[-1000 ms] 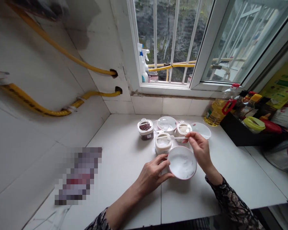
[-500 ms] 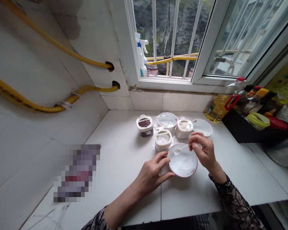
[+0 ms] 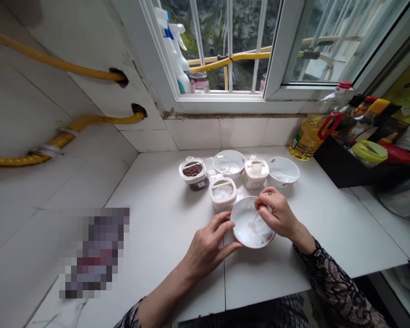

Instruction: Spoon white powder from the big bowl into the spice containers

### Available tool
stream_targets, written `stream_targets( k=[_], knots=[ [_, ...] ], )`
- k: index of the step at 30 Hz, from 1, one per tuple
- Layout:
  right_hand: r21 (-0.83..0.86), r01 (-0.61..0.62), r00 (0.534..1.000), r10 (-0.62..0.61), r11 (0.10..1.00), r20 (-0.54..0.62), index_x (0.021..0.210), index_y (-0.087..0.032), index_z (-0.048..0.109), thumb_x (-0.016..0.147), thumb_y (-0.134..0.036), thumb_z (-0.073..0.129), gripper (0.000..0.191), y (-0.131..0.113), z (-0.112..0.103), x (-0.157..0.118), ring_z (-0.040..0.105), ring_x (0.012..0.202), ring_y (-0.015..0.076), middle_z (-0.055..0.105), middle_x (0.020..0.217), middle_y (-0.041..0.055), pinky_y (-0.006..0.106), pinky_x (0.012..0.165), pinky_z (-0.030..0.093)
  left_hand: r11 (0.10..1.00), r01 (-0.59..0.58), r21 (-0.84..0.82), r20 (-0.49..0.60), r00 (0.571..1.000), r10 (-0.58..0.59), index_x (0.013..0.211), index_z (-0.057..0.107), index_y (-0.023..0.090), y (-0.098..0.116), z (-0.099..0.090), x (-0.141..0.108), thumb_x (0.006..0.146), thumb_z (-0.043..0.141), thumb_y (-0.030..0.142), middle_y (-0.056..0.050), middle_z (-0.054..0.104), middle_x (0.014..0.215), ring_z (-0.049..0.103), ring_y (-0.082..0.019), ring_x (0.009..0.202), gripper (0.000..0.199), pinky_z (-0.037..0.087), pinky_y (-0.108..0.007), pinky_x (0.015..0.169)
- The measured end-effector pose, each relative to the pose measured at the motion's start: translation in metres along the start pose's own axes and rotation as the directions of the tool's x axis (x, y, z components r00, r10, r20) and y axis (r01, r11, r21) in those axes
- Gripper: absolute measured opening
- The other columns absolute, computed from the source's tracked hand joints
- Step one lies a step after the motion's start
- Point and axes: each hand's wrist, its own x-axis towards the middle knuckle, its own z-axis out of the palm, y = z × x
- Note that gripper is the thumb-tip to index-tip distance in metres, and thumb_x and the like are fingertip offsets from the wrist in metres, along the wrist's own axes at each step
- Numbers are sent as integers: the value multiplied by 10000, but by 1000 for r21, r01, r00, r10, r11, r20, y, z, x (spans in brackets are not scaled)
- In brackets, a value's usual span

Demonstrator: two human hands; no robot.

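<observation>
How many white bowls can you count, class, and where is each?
3: one bowl held in the left hand, another bowl behind the front jar, and a third bowl farther right. None appears hidden.

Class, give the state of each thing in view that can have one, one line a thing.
Left hand, gripping front bowl
Right hand, closed on spoon
Front bowl, held, white contents inside
Spoon, head inside front bowl
Front jar, lid raised
Left jar, lid apparently shut
Right jar, lid apparently shut
Rear bowls, upright
Oil bottle, capped, partly full
Sliding window, partly open
Pixelated item, cannot tell
</observation>
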Motion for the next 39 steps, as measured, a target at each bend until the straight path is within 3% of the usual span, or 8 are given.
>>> stream_targets(
  k=[8, 14, 18, 26, 30, 33, 35, 39],
  knots=[
    [138, -271, 961, 276, 953, -17, 584, -226, 560, 730, -163, 444, 197, 2, -1, -1, 557, 700, 195, 584, 556, 10, 299, 666, 444, 1000, -9, 5, 1, 1000, 9, 1093, 552, 193, -1, 1, 0, 916, 609, 371, -145, 612, 1213, 655, -252, 1083, 257, 613, -350, 770],
    [379, -433, 890, 455, 818, 34, 594, -200, 566, 691, -208, 448, 153, 3, -1, 0, 450, 476, 122, 488, 465, -36, 245, 499, 351, 1000, -15, 9, -2, 1000, 15, 1105, 551, 195, 0, 0, 0, 924, 596, 382, -146, 607, 1226, 653, -254, 1093, 263, 614, -348, 760],
    [457, -481, 851, 523, 748, 41, 591, -189, 569, 672, -231, 459, 143, 5, -1, 2, 410, 433, 104, 464, 437, -47, 233, 461, 303, 999, -17, 27, -12, 1000, 18, 1088, 552, 190, 0, 1, 0, 928, 587, 396, -148, 612, 1219, 656, -257, 1084, 263, 615, -346, 753],
    [403, -431, 880, 475, 807, -9, 626, -196, 569, 720, -218, 451, 153, 3, -1, 1, 459, 476, 127, 494, 467, -37, 253, 511, 367, 999, -38, 33, -25, 999, 38, 1088, 548, 184, 1, 1, 1, 944, 558, 411, -147, 617, 1203, 662, -247, 1069, 269, 613, -336, 747],
    [164, -262, 963, 270, 951, -26, 631, -217, 574, 737, -158, 451, 172, 2, 7, -1, 560, 667, 183, 585, 530, -9, 348, 792, 449, 999, -35, 30, -34, 999, 36, 1087, 550, 188, 1, 2, 2, 942, 561, 413, -143, 624, 1200, 668, -242, 1059, 267, 612, -329, 753],
    [105, -140, 989, 134, 985, 62, 659, -222, 570, 757, -121, 444, 188, -1, 13, -3, 505, 564, 150, 586, 518, -42, 419, 968, 384, 999, -31, 28, -29, 999, 32, 1101, 548, 196, 1, 2, 2, 939, 568, 410, -138, 622, 1208, 665, -241, 1072, 268, 609, -323, 765],
    [132, -141, 986, 127, 981, 111, 665, -223, 572, 754, -109, 439, 197, -3, 14, -3, 509, 576, 158, 594, 505, -43, 423, 977, 380, 999, -31, 29, -28, 999, 32, 1113, 549, 199, 1, 2, 1, 937, 572, 410, -136, 622, 1208, 662, -242, 1079, 276, 608, -325, 770],
    [226, -242, 966, 212, 943, 149, 650, -223, 595, 742, -131, 443, 200, -8, 10, -2, 587, 792, 220, 648, 517, 1, 382, 898, 430, 999, -30, 33, -29, 999, 31, 1110, 549, 196, 0, 3, 1, 937, 569, 416, -136, 624, 1199, 664, -243, 1071, 281, 607, -323, 753]
  ],
)
